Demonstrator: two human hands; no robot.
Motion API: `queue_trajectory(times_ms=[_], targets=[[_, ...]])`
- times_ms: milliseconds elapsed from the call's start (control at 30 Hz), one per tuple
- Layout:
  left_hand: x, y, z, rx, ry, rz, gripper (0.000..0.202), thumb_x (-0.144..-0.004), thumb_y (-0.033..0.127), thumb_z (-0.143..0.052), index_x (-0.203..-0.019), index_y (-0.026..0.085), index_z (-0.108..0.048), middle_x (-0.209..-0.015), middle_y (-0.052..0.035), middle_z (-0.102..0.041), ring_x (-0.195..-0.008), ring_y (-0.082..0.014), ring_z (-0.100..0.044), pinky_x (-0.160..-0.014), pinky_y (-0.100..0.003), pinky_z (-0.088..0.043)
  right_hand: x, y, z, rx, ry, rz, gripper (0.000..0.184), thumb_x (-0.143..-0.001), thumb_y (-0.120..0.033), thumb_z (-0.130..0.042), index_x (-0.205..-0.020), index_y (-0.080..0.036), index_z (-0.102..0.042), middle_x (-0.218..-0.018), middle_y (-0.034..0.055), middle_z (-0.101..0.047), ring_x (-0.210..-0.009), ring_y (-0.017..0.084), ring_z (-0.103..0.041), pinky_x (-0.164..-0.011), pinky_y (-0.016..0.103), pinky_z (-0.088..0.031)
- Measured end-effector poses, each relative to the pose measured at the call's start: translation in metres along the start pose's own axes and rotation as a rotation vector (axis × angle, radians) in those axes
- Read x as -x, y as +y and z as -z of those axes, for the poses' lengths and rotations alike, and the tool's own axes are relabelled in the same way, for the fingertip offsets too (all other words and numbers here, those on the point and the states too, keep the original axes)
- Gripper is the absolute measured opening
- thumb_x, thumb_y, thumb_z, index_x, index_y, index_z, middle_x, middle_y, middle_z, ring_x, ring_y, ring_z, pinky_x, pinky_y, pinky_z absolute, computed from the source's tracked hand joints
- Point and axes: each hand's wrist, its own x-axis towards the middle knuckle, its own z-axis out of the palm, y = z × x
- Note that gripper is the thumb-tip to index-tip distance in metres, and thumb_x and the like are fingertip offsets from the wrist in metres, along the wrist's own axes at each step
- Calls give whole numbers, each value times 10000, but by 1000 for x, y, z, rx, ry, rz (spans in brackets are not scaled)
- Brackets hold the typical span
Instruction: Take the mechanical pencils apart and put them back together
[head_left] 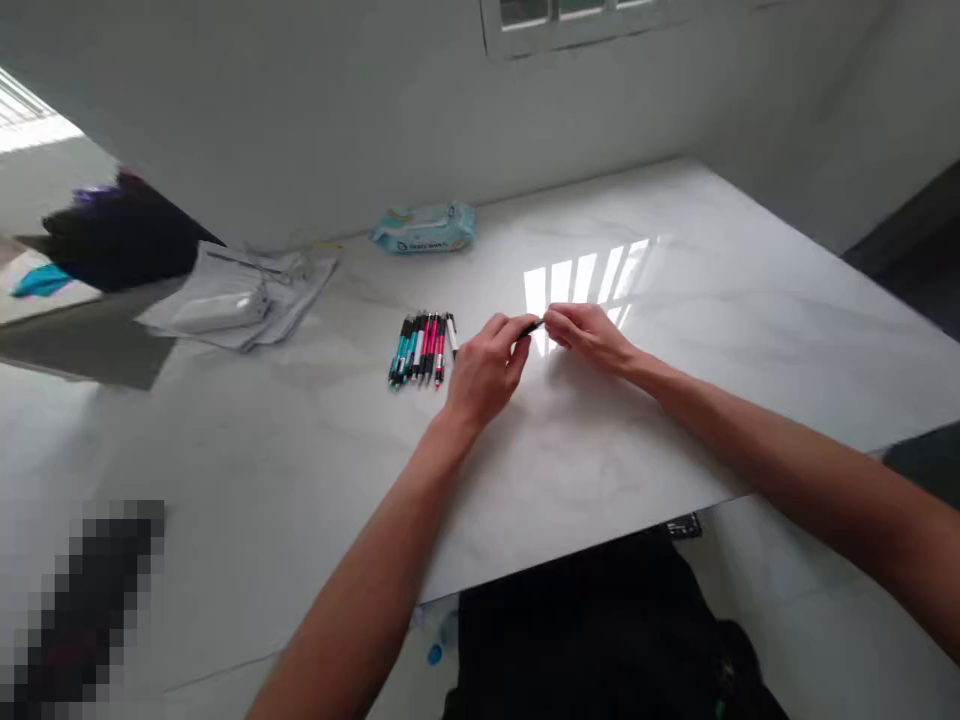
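Note:
A dark pen (532,328) is held just above the white marble-patterned table (600,430). My left hand (486,368) is closed around one end of it, thumb and fingers pinching. Fingers curled, my right hand (589,335) pinches at the pen's other end, where the fingertips hide the detail. Just left of my left hand, several click pens (421,348) lie side by side in a row. They have teal, white and pink-red barrels with black parts. At the row's right end, a white pen (451,336) is partly covered by my left hand.
A light blue wipes pack (424,228) lies at the wall behind the pens. Clear plastic packaging (240,295) sits on the table's left, with a dark bag (139,235) beyond it. Window light reflects on the tabletop. The table's front edge runs close to my lap.

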Motion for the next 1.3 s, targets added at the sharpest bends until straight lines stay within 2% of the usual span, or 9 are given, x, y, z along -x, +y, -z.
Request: queue_trajectory(times_ms=[100, 267, 433, 667, 833, 1067, 1167, 1233, 1300], targets=[[1, 1, -6, -16, -58, 26, 367, -1137, 318, -515, -1437, 286, -724, -1077, -59, -790, -914, -216, -733, -833, -309, -524, 4, 1, 2, 27, 17, 4, 681, -1031, -827, -515, -700, -238, -424, -667, -27, -428, -639, 144, -378, -629, 337, -293], [1, -1, -7, 11, -72, 76, 337, -1129, 361, -558, -1432, 288, -688, -1134, -50, -830, -904, -214, -763, -787, -293, -491, 3, 3, 2, 79, 72, -2, 696, -1009, -864, -508, -713, -243, -403, -649, -27, -430, -626, 146, -383, -619, 337, -268], [1, 0, -5, -19, -93, 120, 244, -1117, 406, -579, -1290, 265, -679, -944, -19, -817, -773, -220, -743, -687, -295, -418, -1, 4, 1, 124, 92, 0, 751, -1011, -894, -443, -660, -231, -403, -630, -13, -420, -613, 144, -366, -609, 337, -249], [1, -3, -8, 21, -66, 82, 234, -1114, 415, -573, -1165, 255, -736, -965, -36, -823, -832, -216, -750, -731, -300, -438, -3, 7, 1, 153, 78, -24, 784, -974, -919, -482, -626, -236, -320, -607, -34, -274, -596, 126, -252, -580, 331, -194], [2, -4, -9, 19, -60, 78, 255, -1116, 419, -572, -1169, 252, -757, -977, -38, -834, -869, -218, -767, -737, -298, -445, -3, 12, -1, 100, 72, -66, 793, -1002, -907, -426, -593, -231, -360, -582, -22, -349, -569, 123, -305, -582, 330, -228], [1, -1, -10, 16, -56, 97, 265, -1116, 414, -569, -1216, 257, -758, -928, -35, -826, -803, -212, -749, -711, -295, -423, -2, 11, -6, 151, 27, -32, 659, -1029, -759, -528, -662, -216, -469, -655, -31, -332, -638, 132, -304, -609, 329, -231], [1, -2, -10, 69, -61, 137, 280, -1121, 427, -551, -1200, 261, -763, -872, -19, -812, -712, -191, -712, -695, -287, -412, -2, 8, -6, 153, 71, -22, 617, -1034, -685, -564, -653, -224, -412, -640, -39, -313, -635, 131, -292, -603, 337, -218], [1, -3, -10, 100, -59, 161, 286, -1122, 428, -541, -1188, 262, -764, -834, -7, -798, -661, -175, -683, -683, -282, -401, -2, 6, -7, 124, 92, -16, 605, -1020, -670, -606, -658, -228, -407, -635, -43, -340, -631, 128, -301, -599, 338, -221], [1, -4, -10, 126, -46, 178, 296, -1118, 443, -541, -1171, 257, -766, -796, 3, -780, -633, -163, -662, -670, -278, -390, -3, 4, -6, 76, 100, -15, 585, -992, -689, -656, -684, -225, -476, -648, -41, -410, -631, 128, -330, -596, 336, -239]])
